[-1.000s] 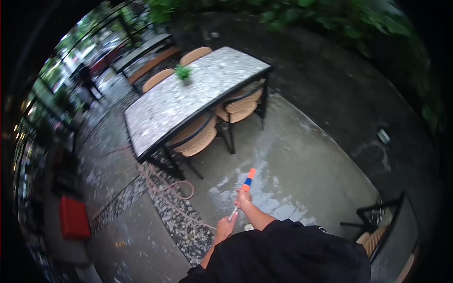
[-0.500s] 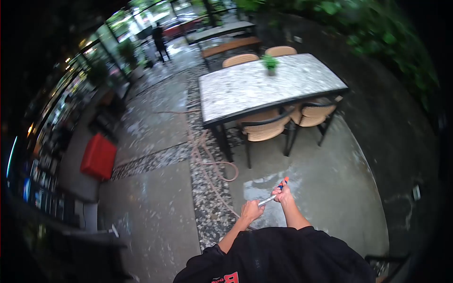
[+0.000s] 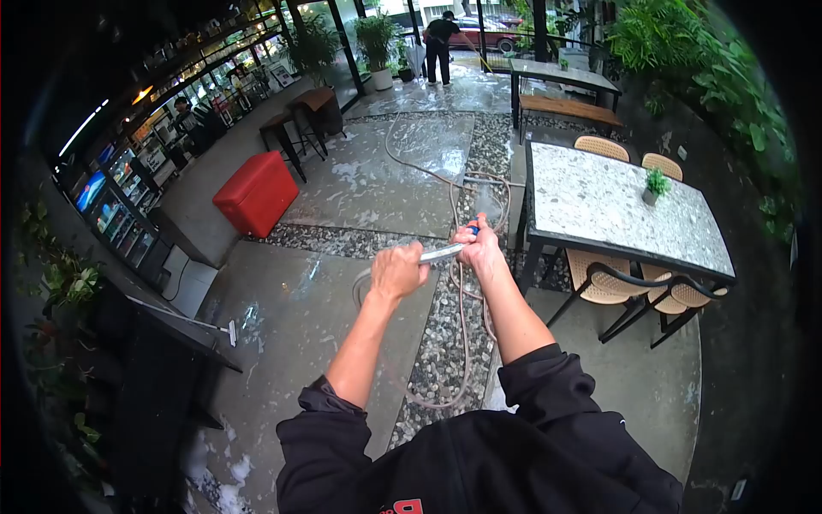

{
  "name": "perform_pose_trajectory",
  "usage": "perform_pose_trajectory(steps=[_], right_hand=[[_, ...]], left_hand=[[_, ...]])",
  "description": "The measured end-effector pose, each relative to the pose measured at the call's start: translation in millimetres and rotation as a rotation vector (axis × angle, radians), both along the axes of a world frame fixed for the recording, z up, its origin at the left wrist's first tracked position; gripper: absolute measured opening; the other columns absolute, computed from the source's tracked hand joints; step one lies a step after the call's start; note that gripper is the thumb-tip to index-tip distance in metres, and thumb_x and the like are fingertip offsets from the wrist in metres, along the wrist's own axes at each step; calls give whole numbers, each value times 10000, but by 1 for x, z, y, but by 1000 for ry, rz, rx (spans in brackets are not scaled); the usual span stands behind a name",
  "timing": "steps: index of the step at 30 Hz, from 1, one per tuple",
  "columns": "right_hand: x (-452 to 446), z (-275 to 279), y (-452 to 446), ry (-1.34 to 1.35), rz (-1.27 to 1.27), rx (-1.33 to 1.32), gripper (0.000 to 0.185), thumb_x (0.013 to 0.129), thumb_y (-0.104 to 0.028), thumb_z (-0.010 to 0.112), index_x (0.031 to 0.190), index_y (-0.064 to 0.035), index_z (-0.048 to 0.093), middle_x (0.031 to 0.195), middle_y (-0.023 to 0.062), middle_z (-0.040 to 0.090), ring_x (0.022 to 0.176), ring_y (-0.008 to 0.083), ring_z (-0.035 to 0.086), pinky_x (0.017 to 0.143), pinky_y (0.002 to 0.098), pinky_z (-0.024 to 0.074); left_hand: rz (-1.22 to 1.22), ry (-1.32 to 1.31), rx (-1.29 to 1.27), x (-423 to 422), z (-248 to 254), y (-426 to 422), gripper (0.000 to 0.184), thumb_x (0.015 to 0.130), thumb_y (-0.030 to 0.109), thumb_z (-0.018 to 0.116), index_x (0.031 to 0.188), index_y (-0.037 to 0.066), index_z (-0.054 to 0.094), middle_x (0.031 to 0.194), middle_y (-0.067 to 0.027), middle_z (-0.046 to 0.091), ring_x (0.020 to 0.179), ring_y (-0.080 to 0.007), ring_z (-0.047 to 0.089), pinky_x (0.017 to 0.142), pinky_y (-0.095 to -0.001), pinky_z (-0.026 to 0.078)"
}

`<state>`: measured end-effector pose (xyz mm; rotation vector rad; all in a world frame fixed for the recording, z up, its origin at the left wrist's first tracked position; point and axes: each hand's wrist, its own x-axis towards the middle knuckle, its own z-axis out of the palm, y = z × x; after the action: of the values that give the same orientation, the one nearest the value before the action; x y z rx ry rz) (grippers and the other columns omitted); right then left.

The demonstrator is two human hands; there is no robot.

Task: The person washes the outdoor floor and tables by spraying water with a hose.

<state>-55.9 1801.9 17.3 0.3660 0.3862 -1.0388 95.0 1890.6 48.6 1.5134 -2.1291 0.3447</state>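
Observation:
Out in front of my body, my right hand (image 3: pixel 482 242) is wrapped round an orange and blue nozzle, most of which the fingers cover. My left hand (image 3: pixel 399 271) grips the pale hose (image 3: pixel 443 253) a short way behind the nozzle. Faint spray shows just beyond the nozzle. The rest of the hose loops down below my hands and lies over the pebble strip (image 3: pixel 439 360) and the wet concrete floor (image 3: pixel 317 343), where patches of foam show.
At the right stands a speckled table (image 3: pixel 616 193) with woven chairs and a potted plant (image 3: pixel 656 184). A red box seat (image 3: pixel 257 194) and a squeegee (image 3: pixel 231 332) are at the left. Far ahead, a person (image 3: pixel 440 47) holds a long pole near a bench (image 3: pixel 569 110).
The view has swung left, so the table now sits farther right. Both hands have risen and moved farther out with the hose and nozzle, still held.

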Motion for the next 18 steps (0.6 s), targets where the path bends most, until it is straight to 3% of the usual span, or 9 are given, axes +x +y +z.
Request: perform_pose_trajectory(steps=[5,6,13,15,16,18], right_hand=[[19,-41,-30,121,21,61,440,788,-484,377,536,-130,308,438,-18,252,324,81,226,332,210,222],[21,-57,-32,153,21,32,426,789,-510,338,617,-122,299,441,-7,269,312,91,247,321,232,240],[19,-196,-106,64,151,198,384,789,-439,368,579,-120,327,418,-17,268,316,91,252,330,242,225],[15,-226,-146,250,148,165,358,742,-430,436,604,-116,336,431,0,286,301,92,233,298,226,224],[12,-233,-163,367,57,219,322,728,-394,437,607,-109,346,448,1,308,333,121,282,316,238,244],[10,-234,-201,635,26,190,206,706,-290,424,662,-95,374,583,77,383,485,198,383,421,333,341]], left_hand=[[9,81,129,23,-61,-34,151,603,186,566,618,61,484,552,-156,534,521,-333,537,483,-421,435],[2,83,136,25,-77,-39,151,603,186,566,618,61,484,552,-156,534,521,-333,537,483,-421,435],[-30,76,335,27,-169,-97,134,614,187,528,676,69,515,583,-143,551,534,-312,548,490,-419,442],[17,162,421,22,-198,-128,142,607,188,523,694,75,524,604,-134,555,559,-294,553,500,-409,442],[85,235,543,12,-203,-142,143,608,179,514,705,74,527,622,-142,554,581,-301,554,514,-407,442],[118,526,647,-4,-244,-172,149,603,170,518,704,66,551,616,-153,551,575,-315,548,512,-407,437]])
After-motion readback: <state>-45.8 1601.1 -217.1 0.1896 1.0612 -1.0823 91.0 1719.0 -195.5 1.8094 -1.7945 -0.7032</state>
